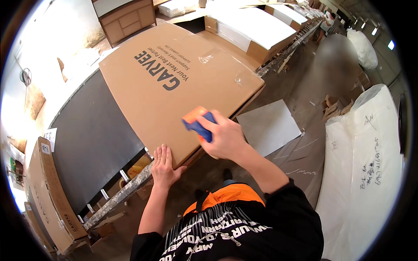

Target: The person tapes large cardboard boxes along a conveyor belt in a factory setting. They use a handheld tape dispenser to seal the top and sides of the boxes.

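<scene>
A large flat brown cardboard box (148,104) with dark print lies in front of me, strips of clear tape showing near its right end. My left hand (163,167) rests on its near left corner, fingers stretched flat over the top and thumb along the edge. Above the near part of the box, my right hand (224,137) grips a blue and orange tape dispenser (200,124), slightly blurred. Whether the dispenser touches the cardboard, I cannot tell.
Left of the box, a dark panel (98,135) lies on a roller conveyor (117,191). Another carton (52,191) stands at far left. Open boxes with white panels (252,26) continue along the line. A white sheet (270,126) lies to the right, near a large white wrapped stack (363,174).
</scene>
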A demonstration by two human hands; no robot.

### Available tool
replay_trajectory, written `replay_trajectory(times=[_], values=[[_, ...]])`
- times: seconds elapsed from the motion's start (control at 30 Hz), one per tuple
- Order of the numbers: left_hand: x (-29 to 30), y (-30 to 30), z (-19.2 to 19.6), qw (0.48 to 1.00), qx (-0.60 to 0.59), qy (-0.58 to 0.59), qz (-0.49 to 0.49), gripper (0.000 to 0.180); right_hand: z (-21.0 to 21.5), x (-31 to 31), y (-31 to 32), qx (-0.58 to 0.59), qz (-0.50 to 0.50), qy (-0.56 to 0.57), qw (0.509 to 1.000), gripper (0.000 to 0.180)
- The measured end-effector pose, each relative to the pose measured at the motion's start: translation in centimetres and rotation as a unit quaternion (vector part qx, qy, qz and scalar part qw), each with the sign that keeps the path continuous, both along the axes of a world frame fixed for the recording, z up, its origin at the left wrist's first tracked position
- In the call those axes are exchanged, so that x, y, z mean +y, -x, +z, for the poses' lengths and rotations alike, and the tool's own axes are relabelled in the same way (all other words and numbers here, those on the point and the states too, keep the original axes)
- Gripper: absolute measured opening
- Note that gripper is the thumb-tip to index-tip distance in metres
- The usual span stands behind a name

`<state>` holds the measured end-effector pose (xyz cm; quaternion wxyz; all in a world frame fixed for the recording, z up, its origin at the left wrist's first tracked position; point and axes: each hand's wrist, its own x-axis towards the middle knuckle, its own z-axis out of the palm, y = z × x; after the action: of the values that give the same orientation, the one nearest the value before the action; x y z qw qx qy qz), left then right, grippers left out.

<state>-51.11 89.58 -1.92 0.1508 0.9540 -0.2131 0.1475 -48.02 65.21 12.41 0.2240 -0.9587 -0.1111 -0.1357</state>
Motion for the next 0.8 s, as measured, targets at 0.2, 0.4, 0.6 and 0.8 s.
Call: replay_trajectory(times=[0.2, 0.4, 0.6, 0.8], values=[[-0.8, 0.3, 0.3, 0.991, 0.006, 0.119, 0.057, 0.111, 3.7, 9.3, -7.2, 0.214, 0.100, 0.141, 0.961, 0.043], [-0.3, 0.8, 0.1, 0.991, -0.024, 0.126, 0.044, 0.114, 0.5, 6.3, -1.0, 0.336, 0.163, 0.189, 0.908, 0.028], [-0.9, 0.8, 0.7, 0.993, 0.005, 0.108, 0.038, 0.109, -6.1, 5.6, 4.8, 0.382, 0.107, 0.252, 0.883, 0.036], [-1.6, 1.1, 1.8, 0.993, 0.073, 0.042, 0.084, 0.106, -17.3, 6.1, 6.1, 0.263, 0.222, 0.440, 0.829, 0.030]])
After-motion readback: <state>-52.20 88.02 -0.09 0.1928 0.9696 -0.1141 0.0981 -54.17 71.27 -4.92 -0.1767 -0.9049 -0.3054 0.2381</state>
